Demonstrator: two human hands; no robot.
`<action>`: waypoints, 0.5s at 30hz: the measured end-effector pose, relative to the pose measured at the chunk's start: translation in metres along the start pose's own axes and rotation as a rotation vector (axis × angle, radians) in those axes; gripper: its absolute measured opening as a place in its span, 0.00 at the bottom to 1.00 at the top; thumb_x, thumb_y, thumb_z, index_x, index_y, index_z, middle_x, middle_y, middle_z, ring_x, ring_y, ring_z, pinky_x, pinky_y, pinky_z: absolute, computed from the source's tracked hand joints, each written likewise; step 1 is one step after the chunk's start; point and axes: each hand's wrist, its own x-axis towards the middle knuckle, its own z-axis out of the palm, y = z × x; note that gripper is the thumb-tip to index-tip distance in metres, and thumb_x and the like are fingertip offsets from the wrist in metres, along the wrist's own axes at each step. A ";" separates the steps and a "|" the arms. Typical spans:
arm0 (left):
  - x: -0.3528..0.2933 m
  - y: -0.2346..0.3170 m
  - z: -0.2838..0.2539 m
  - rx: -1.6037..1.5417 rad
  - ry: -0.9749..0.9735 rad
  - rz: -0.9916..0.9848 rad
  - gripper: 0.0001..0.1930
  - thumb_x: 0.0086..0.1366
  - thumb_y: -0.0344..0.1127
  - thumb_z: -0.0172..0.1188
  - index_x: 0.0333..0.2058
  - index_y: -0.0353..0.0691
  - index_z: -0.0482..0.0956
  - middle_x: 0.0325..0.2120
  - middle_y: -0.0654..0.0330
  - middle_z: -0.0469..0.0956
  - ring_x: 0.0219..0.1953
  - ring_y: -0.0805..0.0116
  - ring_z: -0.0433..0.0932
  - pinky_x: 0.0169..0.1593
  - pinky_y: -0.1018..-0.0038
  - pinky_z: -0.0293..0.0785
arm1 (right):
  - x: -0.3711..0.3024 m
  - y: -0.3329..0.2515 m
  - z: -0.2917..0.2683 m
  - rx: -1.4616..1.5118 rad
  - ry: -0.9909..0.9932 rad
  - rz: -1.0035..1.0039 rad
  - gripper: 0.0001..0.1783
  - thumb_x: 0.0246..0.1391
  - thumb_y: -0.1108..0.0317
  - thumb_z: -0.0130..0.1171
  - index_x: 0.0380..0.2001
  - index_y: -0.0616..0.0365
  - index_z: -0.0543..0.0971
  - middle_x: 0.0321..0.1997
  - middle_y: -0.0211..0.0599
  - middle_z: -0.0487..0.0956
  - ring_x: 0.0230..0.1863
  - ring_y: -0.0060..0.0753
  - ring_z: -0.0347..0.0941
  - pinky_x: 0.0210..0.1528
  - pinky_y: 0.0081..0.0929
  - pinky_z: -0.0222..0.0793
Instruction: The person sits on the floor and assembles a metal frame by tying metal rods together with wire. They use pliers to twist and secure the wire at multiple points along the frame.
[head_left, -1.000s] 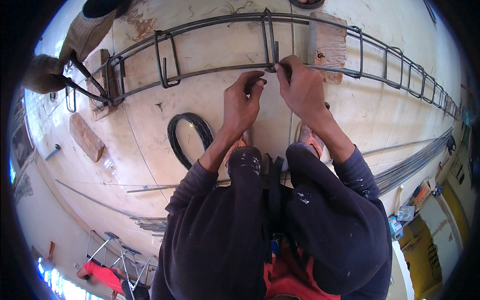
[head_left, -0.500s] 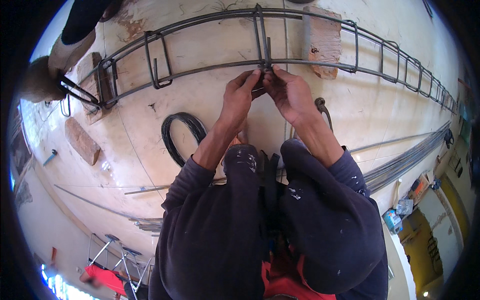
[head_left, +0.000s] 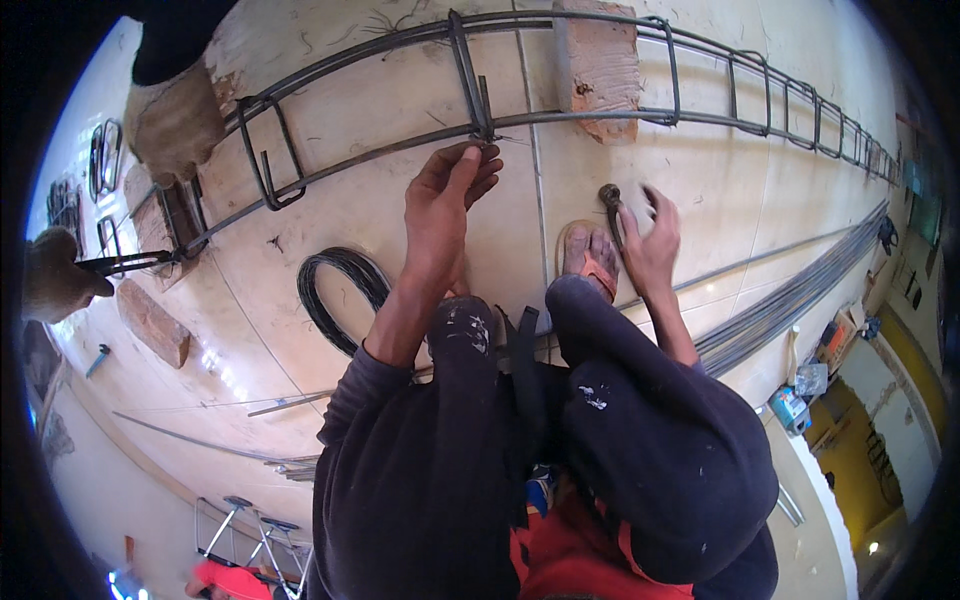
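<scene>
My left hand (head_left: 440, 210) is pinched at the lower bar of a long steel rebar cage (head_left: 390, 147), just under the joint with an upright stirrup (head_left: 463, 70). Thin tie wire (head_left: 508, 139) pokes out at that joint; the part between my fingers is mostly hidden. Over the floor to the right, my right hand (head_left: 652, 240) is open and slightly blurred, its thumb against or close to the handle of dark pincers (head_left: 610, 198). The pincers lie beside my sandalled foot (head_left: 592, 255).
Bricks (head_left: 598, 75) prop the cage. A coil of black wire (head_left: 325, 290) lies left of my legs; long rods (head_left: 800, 290) lie right. At far left, a co-worker's gloved hands (head_left: 175, 125) are at the cage end with a dark tool (head_left: 130, 263). A loose brick (head_left: 152, 322) is nearby.
My right hand has left the joint and moved down and right to the pincers. The left hand stays at the joint. The co-worker's second glove has come into sight, and the view has shifted.
</scene>
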 end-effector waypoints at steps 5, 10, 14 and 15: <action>-0.001 -0.012 -0.001 0.215 0.054 0.210 0.13 0.65 0.34 0.56 0.45 0.30 0.75 0.39 0.54 0.79 0.43 0.67 0.78 0.50 0.72 0.73 | -0.069 0.046 -0.020 -0.348 -0.178 0.015 0.32 0.50 0.63 0.63 0.55 0.64 0.65 0.45 0.53 0.71 0.49 0.54 0.66 0.52 0.42 0.64; -0.004 -0.017 0.001 0.324 0.053 0.339 0.13 0.64 0.32 0.58 0.44 0.31 0.76 0.36 0.56 0.80 0.40 0.72 0.77 0.47 0.76 0.72 | -0.073 0.068 -0.021 -0.261 -0.312 -0.068 0.27 0.50 0.68 0.60 0.53 0.62 0.66 0.39 0.53 0.73 0.39 0.58 0.70 0.43 0.43 0.67; -0.002 -0.023 0.003 0.333 0.064 0.396 0.11 0.64 0.32 0.58 0.42 0.33 0.78 0.34 0.58 0.80 0.37 0.76 0.77 0.44 0.77 0.72 | -0.051 0.048 -0.035 -0.010 -0.528 0.235 0.18 0.53 0.70 0.54 0.47 0.66 0.71 0.27 0.43 0.76 0.27 0.42 0.71 0.34 0.34 0.67; -0.004 -0.023 0.001 0.354 0.084 0.408 0.11 0.64 0.32 0.58 0.42 0.33 0.78 0.34 0.58 0.81 0.36 0.76 0.77 0.43 0.77 0.72 | -0.047 0.042 -0.037 0.159 -0.543 0.323 0.16 0.54 0.70 0.53 0.45 0.67 0.72 0.24 0.39 0.75 0.25 0.36 0.71 0.32 0.31 0.67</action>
